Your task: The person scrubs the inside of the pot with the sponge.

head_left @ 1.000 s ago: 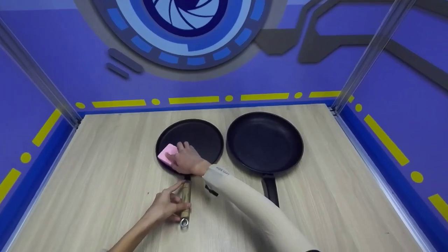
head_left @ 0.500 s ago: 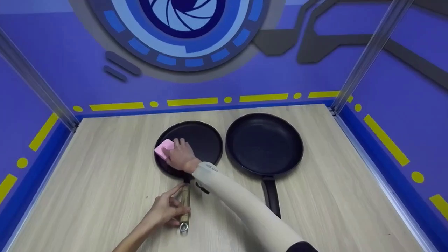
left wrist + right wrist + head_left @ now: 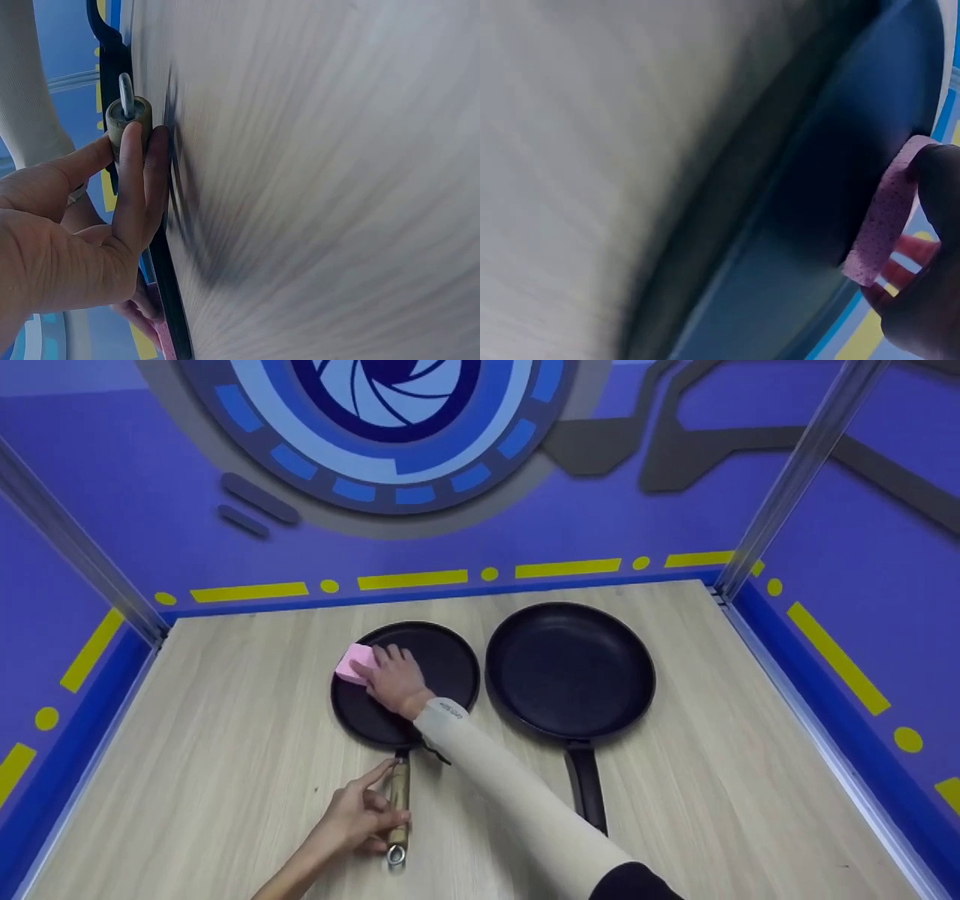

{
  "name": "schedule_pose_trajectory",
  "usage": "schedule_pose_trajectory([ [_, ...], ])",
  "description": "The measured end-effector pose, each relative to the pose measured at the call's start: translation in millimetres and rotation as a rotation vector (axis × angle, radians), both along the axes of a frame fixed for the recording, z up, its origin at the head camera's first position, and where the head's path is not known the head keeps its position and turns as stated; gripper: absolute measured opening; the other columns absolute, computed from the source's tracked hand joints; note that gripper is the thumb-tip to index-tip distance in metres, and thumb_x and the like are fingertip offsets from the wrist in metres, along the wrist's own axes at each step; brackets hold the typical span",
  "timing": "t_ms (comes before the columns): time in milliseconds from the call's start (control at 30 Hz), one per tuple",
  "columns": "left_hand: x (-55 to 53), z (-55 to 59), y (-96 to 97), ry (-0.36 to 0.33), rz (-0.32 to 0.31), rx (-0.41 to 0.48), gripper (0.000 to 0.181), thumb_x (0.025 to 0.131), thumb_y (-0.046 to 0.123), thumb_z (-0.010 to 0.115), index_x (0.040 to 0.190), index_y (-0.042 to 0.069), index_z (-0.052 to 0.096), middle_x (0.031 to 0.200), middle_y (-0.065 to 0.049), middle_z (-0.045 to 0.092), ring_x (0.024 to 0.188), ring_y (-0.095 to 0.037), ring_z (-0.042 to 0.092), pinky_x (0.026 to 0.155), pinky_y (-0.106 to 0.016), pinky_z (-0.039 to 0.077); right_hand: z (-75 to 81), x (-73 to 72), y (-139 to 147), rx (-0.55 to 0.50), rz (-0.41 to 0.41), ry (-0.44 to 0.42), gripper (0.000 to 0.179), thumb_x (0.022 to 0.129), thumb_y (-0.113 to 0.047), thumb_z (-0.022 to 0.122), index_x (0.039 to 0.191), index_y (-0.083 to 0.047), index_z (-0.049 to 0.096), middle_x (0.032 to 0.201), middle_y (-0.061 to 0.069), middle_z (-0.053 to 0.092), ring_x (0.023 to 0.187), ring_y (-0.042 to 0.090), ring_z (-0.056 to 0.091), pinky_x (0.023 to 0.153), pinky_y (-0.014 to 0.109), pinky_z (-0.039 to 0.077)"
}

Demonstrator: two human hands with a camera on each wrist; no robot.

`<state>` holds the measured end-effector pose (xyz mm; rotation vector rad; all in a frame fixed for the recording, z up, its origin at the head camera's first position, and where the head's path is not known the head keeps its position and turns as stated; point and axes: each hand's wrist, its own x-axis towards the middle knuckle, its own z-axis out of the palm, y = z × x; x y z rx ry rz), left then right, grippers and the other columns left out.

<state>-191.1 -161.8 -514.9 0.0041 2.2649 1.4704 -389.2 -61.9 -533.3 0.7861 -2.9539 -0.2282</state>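
My right hand (image 3: 397,679) grips a pink sponge (image 3: 355,663) and holds it against the left rim of a flat black frying pan (image 3: 442,660). In the right wrist view the porous sponge (image 3: 885,214) stands on edge on the pan's dark surface (image 3: 817,202), thumb on one side and fingers on the other. Below the pan, my left hand (image 3: 356,814) holds its wooden handle (image 3: 400,795) between thumb and fingers. The left wrist view looks at the handle's end (image 3: 129,112) with its metal hanging ring (image 3: 126,94).
A larger, deeper black frying pan (image 3: 570,667) lies close to the right, its black handle (image 3: 587,791) pointing toward me and partly under my right sleeve (image 3: 517,787). Blue printed walls (image 3: 420,547) enclose the wooden table (image 3: 247,712) at the back and sides.
My right hand has slid the sponge away from me along the pan's left side, from lower left to upper left. My left hand keeps its hold on the handle.
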Motion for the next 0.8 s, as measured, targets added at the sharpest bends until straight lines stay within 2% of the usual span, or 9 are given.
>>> schedule_pose_trajectory([
  [200, -0.6, 4.0, -2.2, 0.013, 0.005, -0.017, 0.093, 0.082, 0.009, 0.085, 0.159, 0.005, 0.032, 0.081, -0.004, 0.07, 0.063, -0.011, 0.065, 0.049, -0.033, 0.062, 6.0, -6.1, 0.4, -0.007, 0.021, -0.015, 0.048, 0.109, -0.043, 0.044, 0.156, -0.048, 0.034, 0.154, 0.002, 0.048, 0.137, 0.023, 0.047, 0.115, 0.037, 0.046],
  [300, -0.8, 4.2, -1.1, 0.009, 0.015, -0.031, 0.093, 0.081, 0.007, 0.086, 0.159, 0.007, 0.035, 0.081, -0.004, 0.067, 0.062, -0.01, 0.063, 0.049, -0.033, 0.062, 6.3, -11.5, 4.4, -0.02, -0.014, -0.024, 0.049, 0.108, -0.043, 0.045, 0.156, -0.046, 0.035, 0.15, 0.005, 0.05, 0.135, 0.026, 0.047, 0.114, 0.039, 0.047],
  [467, -1.5, 1.3, 3.2, -0.013, 0.006, -0.03, 0.091, 0.081, 0.008, 0.086, 0.158, 0.01, 0.037, 0.081, -0.003, 0.065, 0.061, -0.01, 0.062, 0.05, -0.031, 0.062, -0.2, -22.9, 19.1, -0.027, -0.13, -0.032, 0.048, 0.109, -0.043, 0.043, 0.157, -0.044, 0.035, 0.148, 0.008, 0.049, 0.136, 0.028, 0.046, 0.114, 0.04, 0.045],
  [567, -0.5, 0.2, 4.0, -0.008, 0.009, -0.02, 0.091, 0.081, 0.008, 0.086, 0.158, 0.01, 0.037, 0.08, -0.003, 0.066, 0.063, -0.01, 0.063, 0.05, -0.032, 0.062, -1.2, -25.3, 24.8, -0.035, -0.137, -0.017, 0.046, 0.11, -0.044, 0.038, 0.156, -0.043, 0.037, 0.146, 0.009, 0.051, 0.136, 0.028, 0.046, 0.113, 0.04, 0.046],
  [700, 0.9, 0.2, 3.5, -0.003, 0.014, -0.013, 0.091, 0.081, 0.007, 0.086, 0.158, 0.01, 0.037, 0.08, -0.002, 0.064, 0.063, -0.01, 0.063, 0.05, -0.032, 0.063, 0.3, -24.4, 29.2, -0.057, -0.131, 0.025, 0.043, 0.109, -0.041, 0.043, 0.152, -0.039, 0.045, 0.138, 0.011, 0.056, 0.13, 0.028, 0.05, 0.108, 0.038, 0.048],
  [800, 0.9, 0.9, 2.4, -0.004, 0.017, -0.017, 0.091, 0.081, 0.007, 0.085, 0.158, 0.01, 0.037, 0.079, -0.002, 0.064, 0.062, -0.009, 0.062, 0.05, -0.032, 0.062, 1.9, -24.7, 33.5, -0.065, -0.165, 0.018, 0.044, 0.109, -0.039, 0.044, 0.152, -0.038, 0.045, 0.139, 0.011, 0.056, 0.13, 0.029, 0.05, 0.109, 0.038, 0.048],
])
